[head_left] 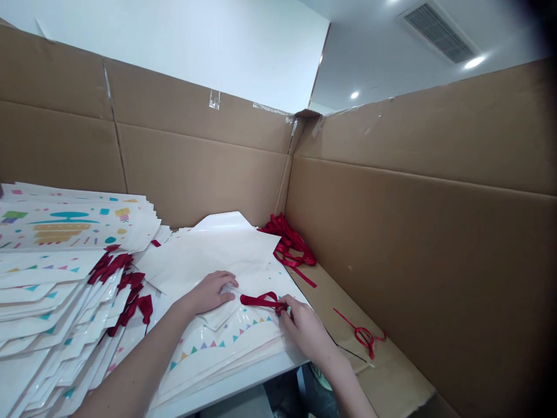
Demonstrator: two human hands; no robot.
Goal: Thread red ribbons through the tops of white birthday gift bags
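Red ribbon (pixel 257 301) sits pinched in nearly closed right fingers (pixel 290 302).

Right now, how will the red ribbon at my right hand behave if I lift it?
The red ribbon will likely flop, since its strip bends into loops. It looks light, being narrow. It might snag, as it bunches at the right hand.

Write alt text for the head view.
A person's right hand pinches a red ribbon over white sheets printed with bunting; the left hand rests on a plain sheet. A ribboned pile of sheets lies at left, cardboard walls behind.
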